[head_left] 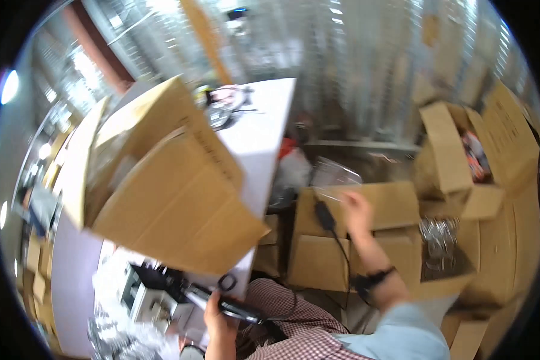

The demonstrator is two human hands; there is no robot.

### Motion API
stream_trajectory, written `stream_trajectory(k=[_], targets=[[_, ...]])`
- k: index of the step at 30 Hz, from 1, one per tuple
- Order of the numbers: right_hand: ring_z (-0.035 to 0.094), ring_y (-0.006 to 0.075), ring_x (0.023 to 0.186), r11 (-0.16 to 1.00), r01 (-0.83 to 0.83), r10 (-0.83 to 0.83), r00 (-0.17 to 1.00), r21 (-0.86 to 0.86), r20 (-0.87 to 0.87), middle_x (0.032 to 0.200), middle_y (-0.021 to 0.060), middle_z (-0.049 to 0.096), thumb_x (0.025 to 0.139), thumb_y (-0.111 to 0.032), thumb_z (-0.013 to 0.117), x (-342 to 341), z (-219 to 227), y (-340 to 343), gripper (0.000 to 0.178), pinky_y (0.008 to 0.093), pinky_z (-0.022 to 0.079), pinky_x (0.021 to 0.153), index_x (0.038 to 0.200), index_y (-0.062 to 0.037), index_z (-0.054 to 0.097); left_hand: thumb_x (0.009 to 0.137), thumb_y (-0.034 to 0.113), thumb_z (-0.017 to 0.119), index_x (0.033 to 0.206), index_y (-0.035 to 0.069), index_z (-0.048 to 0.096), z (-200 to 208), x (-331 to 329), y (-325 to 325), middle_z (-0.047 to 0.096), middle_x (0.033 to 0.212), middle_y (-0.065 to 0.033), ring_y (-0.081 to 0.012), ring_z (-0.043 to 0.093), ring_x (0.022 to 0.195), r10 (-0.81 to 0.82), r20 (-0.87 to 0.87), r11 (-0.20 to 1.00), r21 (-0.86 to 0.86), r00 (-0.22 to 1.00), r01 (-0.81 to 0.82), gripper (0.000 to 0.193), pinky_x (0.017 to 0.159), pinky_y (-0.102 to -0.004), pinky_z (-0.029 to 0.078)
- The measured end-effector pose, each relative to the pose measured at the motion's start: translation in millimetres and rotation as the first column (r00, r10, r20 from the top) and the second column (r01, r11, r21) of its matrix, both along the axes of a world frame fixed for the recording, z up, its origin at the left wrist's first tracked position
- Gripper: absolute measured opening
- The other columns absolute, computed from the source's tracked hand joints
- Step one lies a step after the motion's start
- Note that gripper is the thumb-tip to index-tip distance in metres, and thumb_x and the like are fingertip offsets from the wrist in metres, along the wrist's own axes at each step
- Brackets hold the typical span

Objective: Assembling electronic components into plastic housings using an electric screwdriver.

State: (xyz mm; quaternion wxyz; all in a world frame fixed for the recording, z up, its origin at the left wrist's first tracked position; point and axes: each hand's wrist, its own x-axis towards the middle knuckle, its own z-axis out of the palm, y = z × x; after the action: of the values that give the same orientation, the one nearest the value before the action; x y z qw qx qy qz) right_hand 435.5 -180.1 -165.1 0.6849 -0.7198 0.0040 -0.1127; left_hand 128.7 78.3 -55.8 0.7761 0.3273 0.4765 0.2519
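Note:
My left hand (pixel 218 324), low in the view, is closed around a long black handheld device (pixel 240 309) with a thin cord. Out to the right, my right hand (pixel 357 213) is raised above an open carton (pixel 324 261), its fingers pinching a clear plastic sheet or bag (pixel 336 175); motion blurs both. A black block (pixel 324 215) on a black cord (pixel 346 258) hangs just left of my right hand. Whether that cord joins the handheld device cannot be seen.
A large open carton (pixel 180 204) stands on the white table (pixel 270 126). Beside my left hand lie a white open box (pixel 153 309) and crumpled clear plastic (pixel 129 342). Further right, a carton holds clear packaging (pixel 439 243); another (pixel 450 150) holds dark and red items.

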Motion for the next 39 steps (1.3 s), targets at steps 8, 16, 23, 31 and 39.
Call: stream_trajectory(k=[8, 16, 23, 31, 39], targets=[[0.059, 0.0280, 0.112, 0.840, 0.137, -0.280, 0.938, -0.526, -0.203, 0.122, 0.0151, 0.063, 0.088, -0.021, 0.071, -34.6, -152.7, -273.5, 0.060, 0.0397, 0.046, 0.097, 0.137, 0.0020, 0.046, 0.094, 0.027, 0.061, 0.107, 0.000, 0.053, 15.6, -15.0, -1.3, 0.066, 0.085, -0.0167, -0.0313, 0.068, 0.077, -0.096, -0.071, 0.988, 0.116, 0.993, 0.104, 0.032, 0.072, -0.0424, 0.058], [0.064, 0.0182, 0.095, 0.685, -0.724, 0.727, 0.672, -0.084, 0.140, 0.110, 0.0107, 0.066, 0.095, -0.007, 0.059, -98.1, 120.6, -6.3, 0.022, 0.0316, 0.052, 0.086, 0.115, 0.0020, 0.063, 0.096, 0.025, 0.063, 0.110, 0.004, 0.044, 50.3, -41.4, -44.5, 0.063, 0.083, -0.0124, -0.0234, 0.066, 0.073, -0.150, 0.178, 0.985, 0.111, 0.972, 0.132, 0.031, 0.068, -0.0366, 0.058], [0.029, 0.0476, 0.138, 0.887, -0.149, 0.457, 0.427, -0.438, 0.780, 0.152, 0.0309, 0.021, 0.080, -0.023, 0.078, -166.7, 195.5, 197.2, 0.089, 0.0580, 0.028, 0.110, 0.148, -0.0012, 0.026, 0.096, 0.011, 0.056, 0.122, 0.001, 0.037, 88.2, -114.1, -37.3, 0.066, 0.086, -0.0179, -0.0246, 0.066, 0.078, -0.385, 0.162, 0.812, 0.527, 0.909, 0.250, 0.034, 0.074, -0.0375, 0.055], [0.026, 0.0472, 0.141, 0.976, 0.058, 0.152, 0.508, -0.209, 0.848, 0.154, 0.0295, 0.024, 0.087, -0.016, 0.050, -128.1, 191.9, 269.7, 0.072, 0.0563, 0.021, 0.115, 0.151, 0.0017, 0.022, 0.092, 0.011, 0.059, 0.119, 0.001, 0.043, 103.5, -185.9, -14.8, 0.066, 0.083, -0.0169, -0.0257, 0.067, 0.080, -0.168, 0.356, 0.856, 0.516, 0.919, -0.044, 0.033, 0.076, -0.0396, 0.054], [0.032, 0.0343, 0.143, 0.985, -0.144, 0.171, 0.706, -0.098, 0.687, 0.156, 0.0250, 0.026, 0.076, 0.015, 0.042, -65.8, 185.1, 259.7, 0.085, 0.0402, 0.027, 0.115, 0.155, -0.0032, 0.017, 0.089, 0.018, 0.061, 0.116, 0.001, 0.041, 111.5, -212.7, 12.6, 0.067, 0.080, -0.0233, -0.0284, 0.068, 0.075, -0.095, 0.308, 0.856, 0.510, 0.947, -0.080, 0.037, 0.073, -0.0408, 0.056]])
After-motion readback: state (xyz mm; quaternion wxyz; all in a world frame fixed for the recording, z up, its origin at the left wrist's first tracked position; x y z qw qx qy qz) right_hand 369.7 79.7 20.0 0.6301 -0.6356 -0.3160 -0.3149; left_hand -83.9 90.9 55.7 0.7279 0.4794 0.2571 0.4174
